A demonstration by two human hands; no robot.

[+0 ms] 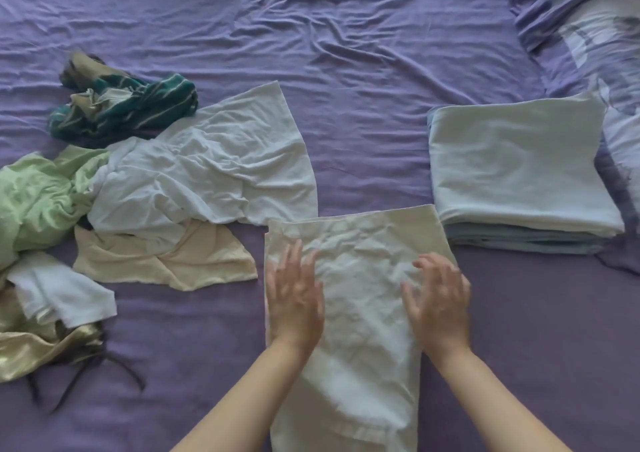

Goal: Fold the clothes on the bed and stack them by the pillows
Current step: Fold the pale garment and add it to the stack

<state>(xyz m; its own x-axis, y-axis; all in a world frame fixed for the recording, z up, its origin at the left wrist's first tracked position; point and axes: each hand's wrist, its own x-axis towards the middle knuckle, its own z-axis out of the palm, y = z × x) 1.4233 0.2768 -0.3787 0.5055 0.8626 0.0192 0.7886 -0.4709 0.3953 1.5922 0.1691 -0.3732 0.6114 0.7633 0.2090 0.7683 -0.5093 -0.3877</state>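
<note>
1. A white cloth (349,299) is laid flat on the purple bed (346,70), right in front of the person, in a long shape.
2. The left hand (294,299) and the right hand (438,302) are pressed flat on top of it, with the fingers spread wide. Nothing is gripped by either hand.
3. The cloth looks soft, thin and light. It is full of little wrinkles, so it will likely bend and flop when lifted. It will not break.
4. It is best taken by the two near corners or by the far edge, so it can be folded over in half.
5. A neat stack (519,174) of folded things has been made on the right, next to the pillows (588,28). The way there looks open.
6. On the left, a messy pile is waiting: a big white piece (207,167), a green piece (38,202), a cream piece (166,257) and a dark green striped one (138,108).
7. The big white piece lies just beside the cloth's far left corner, so it could be caught by mistake.
</note>
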